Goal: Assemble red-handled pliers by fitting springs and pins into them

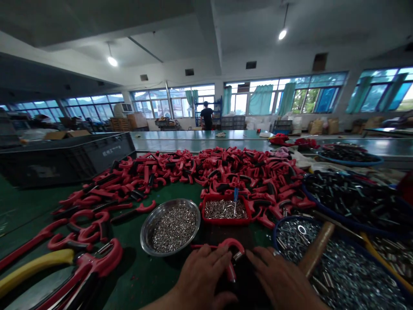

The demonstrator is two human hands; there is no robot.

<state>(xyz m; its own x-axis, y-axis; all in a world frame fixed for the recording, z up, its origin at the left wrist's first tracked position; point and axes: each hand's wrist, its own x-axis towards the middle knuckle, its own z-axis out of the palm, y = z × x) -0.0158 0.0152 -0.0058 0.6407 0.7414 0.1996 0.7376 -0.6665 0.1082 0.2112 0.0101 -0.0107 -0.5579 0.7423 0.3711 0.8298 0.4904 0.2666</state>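
Note:
My left hand has its fingers bent over a red hook-shaped tool handle with a black grip on its lower part. A small coil spring sits within the curve of the hook. On the right of the tool, my right hand reaches in with fingers stretched out, their tips close to the spring; whether they touch it I cannot tell. Beyond my hands stand a red tray of small metal pins and a steel bowl of tiny metal parts. A screwdriver with a blue handle stands in the tray.
Red hooked handles lie heaped across the bench. At right, a hammer rests over a blue basin of metal rings. A yellow-handled tool lies at front left, near a grey crate. A person stands far off.

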